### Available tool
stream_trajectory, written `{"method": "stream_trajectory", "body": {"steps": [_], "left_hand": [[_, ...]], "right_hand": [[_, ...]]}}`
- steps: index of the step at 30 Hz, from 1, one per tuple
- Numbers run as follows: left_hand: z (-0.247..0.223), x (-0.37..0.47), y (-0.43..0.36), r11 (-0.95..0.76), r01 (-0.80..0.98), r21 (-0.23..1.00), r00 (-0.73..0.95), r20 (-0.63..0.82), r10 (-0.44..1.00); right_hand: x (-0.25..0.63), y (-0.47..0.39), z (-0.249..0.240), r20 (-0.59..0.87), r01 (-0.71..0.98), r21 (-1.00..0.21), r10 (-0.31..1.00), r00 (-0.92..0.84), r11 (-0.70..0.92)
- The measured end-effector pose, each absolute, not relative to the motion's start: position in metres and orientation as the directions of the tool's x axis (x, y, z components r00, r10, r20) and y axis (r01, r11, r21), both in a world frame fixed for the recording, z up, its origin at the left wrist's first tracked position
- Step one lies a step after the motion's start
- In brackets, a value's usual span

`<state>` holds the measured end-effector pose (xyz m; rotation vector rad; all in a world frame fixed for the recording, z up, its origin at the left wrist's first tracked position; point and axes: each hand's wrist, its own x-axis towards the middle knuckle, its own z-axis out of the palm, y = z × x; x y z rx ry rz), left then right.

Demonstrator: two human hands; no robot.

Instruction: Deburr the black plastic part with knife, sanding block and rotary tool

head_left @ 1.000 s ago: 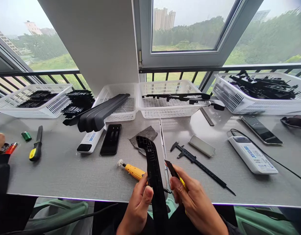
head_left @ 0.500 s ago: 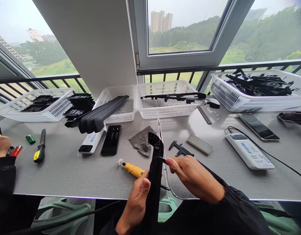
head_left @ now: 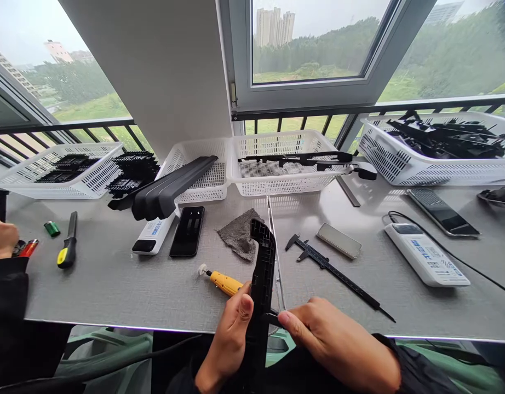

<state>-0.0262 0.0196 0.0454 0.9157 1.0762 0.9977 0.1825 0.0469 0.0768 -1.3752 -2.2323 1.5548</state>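
My left hand [head_left: 230, 336] is closed around a long black plastic part [head_left: 264, 257], which stands nearly upright with its hooked, ribbed end at the top. Its lower end fades into my dark clothing. My right hand [head_left: 334, 339] is closed on a thin dark blade-like tool [head_left: 273, 318]; only its tip shows, touching or very close to the part's right edge, and the handle is hidden in my fist. Behind my left hand lies a yellow rotary tool [head_left: 224, 283] with a white polishing tip. Black calipers [head_left: 334, 269] rest beyond my right hand.
A grey cloth [head_left: 238, 232], a phone [head_left: 187, 231] and a white power bank [head_left: 427, 254] lie on the table. White baskets [head_left: 277, 189] along the railing hold black parts. Another person's hand [head_left: 4, 238] is at far left, near a yellow-black handled tool [head_left: 67, 241].
My right hand has slid the tool down along the part's right edge, from near the hooked end to beside my left thumb. The calipers are now fully uncovered. My left hand keeps its grip.
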Motion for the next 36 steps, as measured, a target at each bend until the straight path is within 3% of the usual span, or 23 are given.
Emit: {"method": "stream_trajectory", "body": {"steps": [8, 15, 20, 36], "left_hand": [[0.037, -0.028, 0.020, 0.221, -0.125, 0.967, 0.217, -0.191, 0.957], [0.037, -0.027, 0.018, 0.328, -0.124, 0.937, 0.071, -0.321, 0.944], [0.050, -0.024, 0.019, 0.355, -0.087, 0.931, 0.063, -0.350, 0.935], [0.041, -0.029, 0.022, 0.302, -0.144, 0.942, 0.249, -0.261, 0.933]], "right_hand": [[0.185, 0.031, 0.075, -0.479, 0.680, -0.733, 0.690, -0.543, 0.026], [0.196, 0.037, 0.073, -0.404, 0.626, -0.780, 0.768, -0.497, -0.005], [0.199, 0.042, 0.073, -0.379, 0.627, -0.779, 0.810, -0.448, -0.017], [0.202, 0.052, 0.077, -0.432, 0.649, -0.760, 0.772, -0.467, -0.033]]}}
